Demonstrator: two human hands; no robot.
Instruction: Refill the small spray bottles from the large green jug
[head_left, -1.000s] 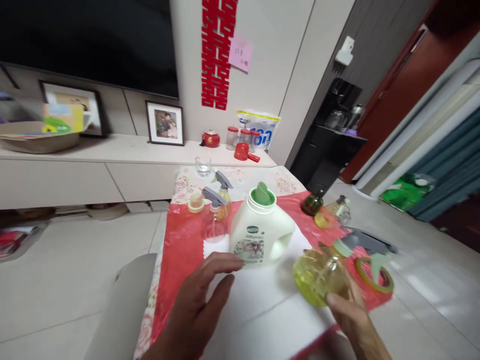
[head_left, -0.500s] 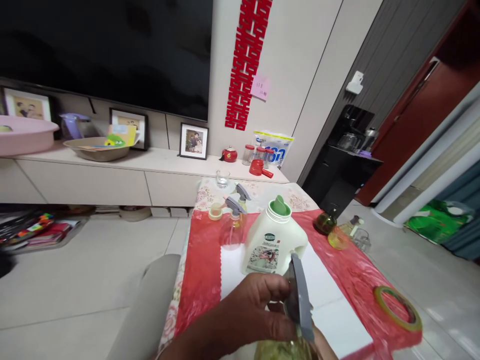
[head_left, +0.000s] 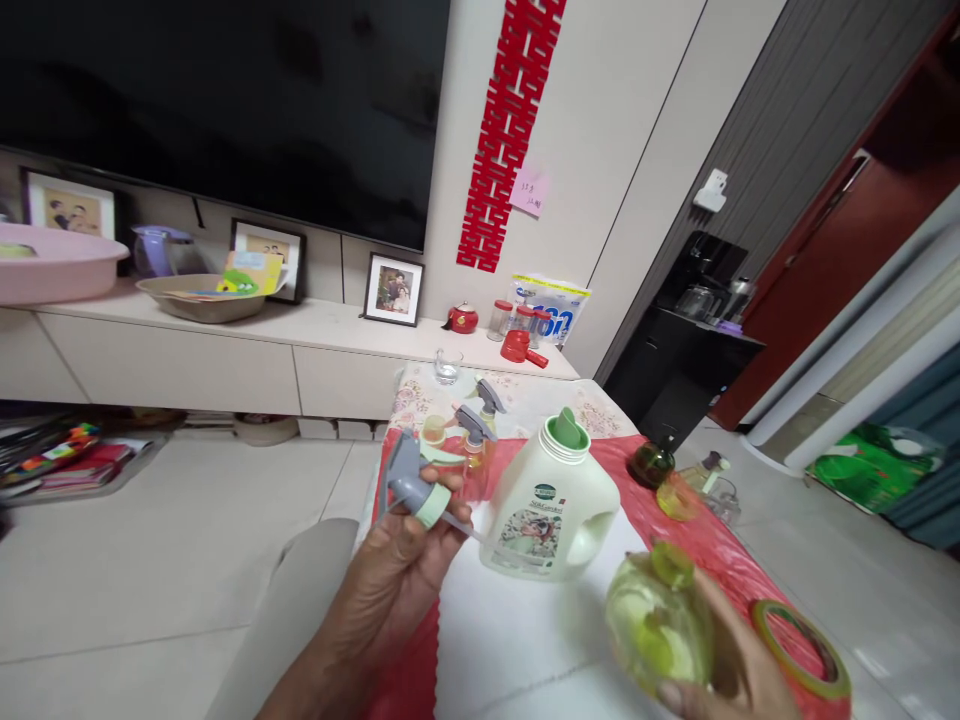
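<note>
My left hand is closed around a grey spray nozzle with a pale green collar and a thin dip tube pointing right. In my right hand is a yellowish-green see-through bottle, its neck uncovered and tilted toward me, slightly blurred. Between the hands, a white detergent jug with a green spout stands on a white sheet. Behind the nozzle stand a pinkish spray bottle and another spray bottle, beside a small round cap.
Red plastic film covers part of the table. A tape roll lies at its right edge, with a dark green bottle and a yellow spray bottle farther back. A glass cup and red scoop are at the far end.
The spray nozzle has come off the bottle. My left hand has carried it up and left, while my right hand has moved right with the bottle.
</note>
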